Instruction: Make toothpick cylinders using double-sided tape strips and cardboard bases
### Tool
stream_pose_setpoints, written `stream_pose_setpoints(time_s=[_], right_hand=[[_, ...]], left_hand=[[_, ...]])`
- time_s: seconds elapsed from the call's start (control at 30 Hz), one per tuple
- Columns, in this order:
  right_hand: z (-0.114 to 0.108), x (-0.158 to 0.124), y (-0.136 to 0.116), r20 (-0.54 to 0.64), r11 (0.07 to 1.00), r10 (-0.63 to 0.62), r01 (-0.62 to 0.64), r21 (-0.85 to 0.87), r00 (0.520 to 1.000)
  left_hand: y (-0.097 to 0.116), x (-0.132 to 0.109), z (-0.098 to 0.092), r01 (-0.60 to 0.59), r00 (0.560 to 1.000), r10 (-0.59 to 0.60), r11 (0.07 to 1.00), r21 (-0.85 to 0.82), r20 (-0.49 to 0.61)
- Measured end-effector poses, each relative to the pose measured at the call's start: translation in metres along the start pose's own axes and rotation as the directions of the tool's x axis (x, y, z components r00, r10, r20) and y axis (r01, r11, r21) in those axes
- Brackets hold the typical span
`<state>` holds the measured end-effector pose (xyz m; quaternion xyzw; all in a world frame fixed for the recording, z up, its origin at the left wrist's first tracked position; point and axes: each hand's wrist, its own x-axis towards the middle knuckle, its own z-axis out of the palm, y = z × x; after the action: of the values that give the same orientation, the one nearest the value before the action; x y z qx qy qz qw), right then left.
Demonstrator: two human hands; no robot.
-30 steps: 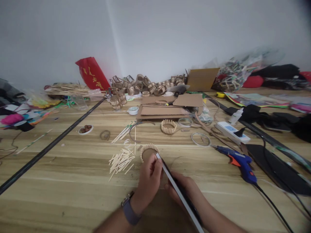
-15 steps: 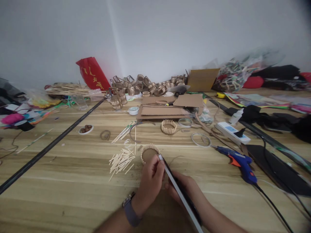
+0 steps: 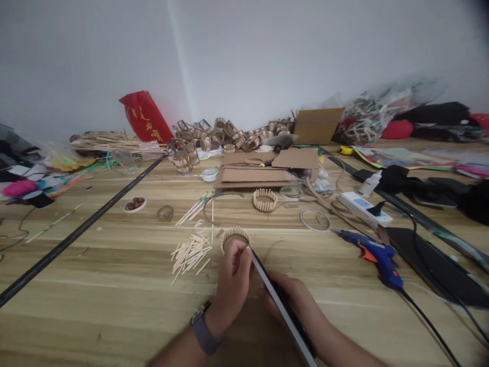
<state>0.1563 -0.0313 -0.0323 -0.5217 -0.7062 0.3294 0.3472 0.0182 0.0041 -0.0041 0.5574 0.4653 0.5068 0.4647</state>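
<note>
Head view: a flat dark slab (image 3: 280, 306) with a pale edge, seen edge-on and tilted, is held low over the wooden floor (image 3: 95, 285). Left hand (image 3: 231, 285) has its fingertips pinched shut on the top corner. Right hand (image 3: 284, 298) is curled under the lower half; its grip is partly hidden. Just beyond are a stick-rimmed cardboard ring (image 3: 236, 235) and loose sticks (image 3: 191, 254), with a glue gun (image 3: 376, 255) to the right. The slab looks rigid, thin and smooth, so likely slippery. It is best gripped along the long edges.

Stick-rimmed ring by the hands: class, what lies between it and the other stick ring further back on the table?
Nothing. In the head view, only bare wooden table separates the near ring from the far ring.
</note>
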Motion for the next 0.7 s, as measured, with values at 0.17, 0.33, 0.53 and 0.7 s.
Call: stream_pose_setpoints(time_s=[0.17, 0.33, 0.53, 0.7], right_hand=[[-0.003, -0.001, -0.006, 0.014, 0.998, 0.058, -0.058, 0.007, 0.998], [-0.005, -0.002, -0.009, 0.026, 0.998, 0.066, -0.066, 0.017, 0.998], [-0.002, -0.004, 0.003, 0.012, 0.999, 0.007, -0.006, -0.039, 1.000], [-0.003, -0.002, 0.002, 0.010, 0.999, -0.009, 0.010, -0.037, 1.000]], left_hand=[[0.000, 0.001, -0.001, -0.007, 1.000, 0.007, 1.000, -0.005, 0.030], [-0.002, 0.001, 0.000, 0.031, 0.996, -0.029, 0.999, -0.025, 0.084], [-0.004, 0.002, 0.001, 0.065, 0.989, -0.058, 0.997, -0.050, 0.133], [-0.002, 0.001, 0.001, 0.076, 0.985, -0.063, 0.994, -0.075, 0.162]])
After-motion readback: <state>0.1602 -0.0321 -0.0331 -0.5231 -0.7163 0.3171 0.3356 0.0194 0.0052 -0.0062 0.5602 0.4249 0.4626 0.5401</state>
